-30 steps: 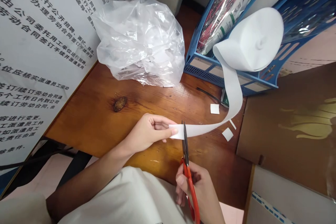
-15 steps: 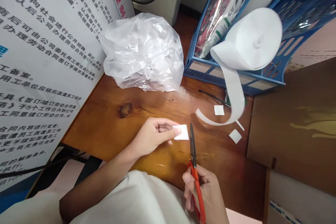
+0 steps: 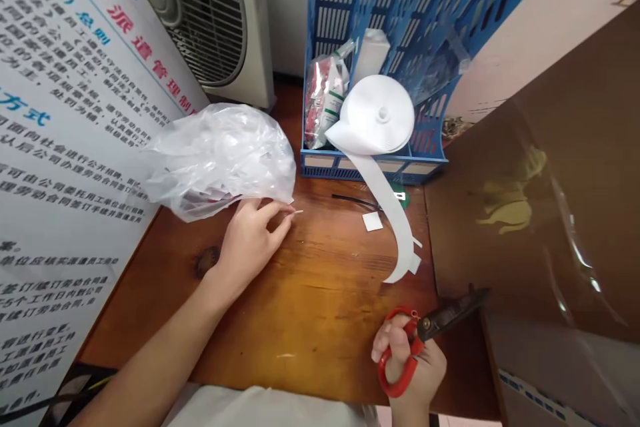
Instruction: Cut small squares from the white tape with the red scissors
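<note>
Since half a second ago, the left hand [image 3: 247, 233] has moved to the front edge of the plastic bag [image 3: 225, 153], thumb and fingers pinching a small white piece [image 3: 299, 212] seen edge-on; the right hand [image 3: 429, 370] has swung the scissors [image 3: 426, 327] to point rightward, its fingers wrapped about the red handles. From the white roll [image 3: 380, 113] on the blue rack [image 3: 429, 172], the strip [image 3: 386, 203] curls down over the table [image 3: 300, 320], near a loose white square [image 3: 373, 221].
</note>
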Action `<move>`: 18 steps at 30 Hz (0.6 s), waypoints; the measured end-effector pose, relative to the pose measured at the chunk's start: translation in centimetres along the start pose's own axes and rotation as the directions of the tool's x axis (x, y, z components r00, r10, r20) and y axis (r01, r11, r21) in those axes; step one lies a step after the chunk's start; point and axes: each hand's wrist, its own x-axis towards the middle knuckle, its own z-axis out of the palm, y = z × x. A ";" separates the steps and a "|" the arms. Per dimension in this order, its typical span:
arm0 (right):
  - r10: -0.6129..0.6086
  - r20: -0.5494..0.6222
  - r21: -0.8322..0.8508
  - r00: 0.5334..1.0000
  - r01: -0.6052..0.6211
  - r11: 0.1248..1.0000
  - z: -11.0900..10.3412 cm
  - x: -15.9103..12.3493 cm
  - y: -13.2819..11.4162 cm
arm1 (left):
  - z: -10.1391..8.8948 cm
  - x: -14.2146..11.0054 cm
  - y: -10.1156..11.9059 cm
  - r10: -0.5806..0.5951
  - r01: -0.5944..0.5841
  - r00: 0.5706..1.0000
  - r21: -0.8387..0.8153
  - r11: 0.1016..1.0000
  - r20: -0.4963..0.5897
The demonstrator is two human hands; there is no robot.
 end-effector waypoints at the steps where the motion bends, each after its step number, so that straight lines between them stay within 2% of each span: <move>1: -0.005 -0.011 0.029 1.000 0.005 1.000 0.0 0.1 0.2 | 0.1 -0.1 0.3 0.021 -0.019 0.999 0.038 0.999 -0.037; 3: -0.017 -0.024 0.075 1.000 0.019 0.997 -0.2 0.3 0.6 | 0.3 -0.6 1.2 0.065 -0.060 0.995 0.075 0.995 -0.070; 4: -0.027 -0.024 0.092 0.999 0.029 0.995 -0.3 0.5 0.8 | 0.4 -1.0 1.8 0.082 -0.080 0.995 0.050 0.996 -0.048; 7: -0.068 -0.012 0.133 0.998 0.069 0.989 -0.8 1.1 1.6 | 1.0 -2.3 4.3 0.132 -0.112 0.981 -0.142 0.984 0.141; 9: -0.094 -0.012 0.155 0.996 0.095 0.983 -1.1 1.5 2.1 | 1.8 -3.2 6.3 0.198 -0.105 0.923 -0.281 0.954 0.329; 11: -0.108 -0.021 0.171 0.994 0.109 0.979 -1.4 1.6 2.5 | 3.1 -3.7 8.1 0.272 -0.087 0.828 -0.367 0.926 0.491; 13: -0.111 -0.028 0.179 0.993 0.114 0.977 -1.3 1.5 2.4 | 4.9 -3.8 9.4 0.310 -0.085 0.781 -0.399 0.913 0.542; 15: -0.100 -0.038 0.180 0.994 0.106 0.978 -1.1 1.3 2.1 | 6.7 -3.5 10.0 0.328 -0.101 0.778 -0.409 0.907 0.536; 18: -0.063 -0.061 0.177 0.996 0.073 0.982 -0.3 0.8 1.2 | 8.8 -2.6 9.8 0.335 -0.095 0.772 -0.424 0.901 0.540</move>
